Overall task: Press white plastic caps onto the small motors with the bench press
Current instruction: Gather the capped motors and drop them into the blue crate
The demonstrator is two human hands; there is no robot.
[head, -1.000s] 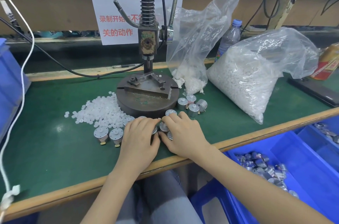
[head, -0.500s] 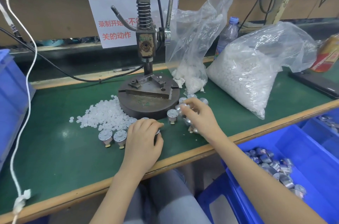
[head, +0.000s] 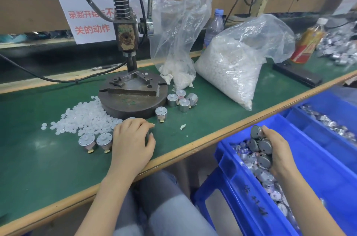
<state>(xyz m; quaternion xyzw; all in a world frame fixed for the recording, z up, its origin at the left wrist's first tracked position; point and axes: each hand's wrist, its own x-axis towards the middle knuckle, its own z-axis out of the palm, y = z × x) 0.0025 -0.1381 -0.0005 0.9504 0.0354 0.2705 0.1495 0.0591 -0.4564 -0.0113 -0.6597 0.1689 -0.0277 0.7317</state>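
Gripping a handful of small motors (head: 259, 145), the right hand (head: 278, 156) is held over the blue bin (head: 241, 187), right of the bench press (head: 125, 28). The left hand (head: 133, 139) is curled on the worktop (head: 38, 168) before the press; whether anything is gripped cannot be told. White caps (head: 85, 117) are heaped left of it. The handful is best kept low, lest motors spill.
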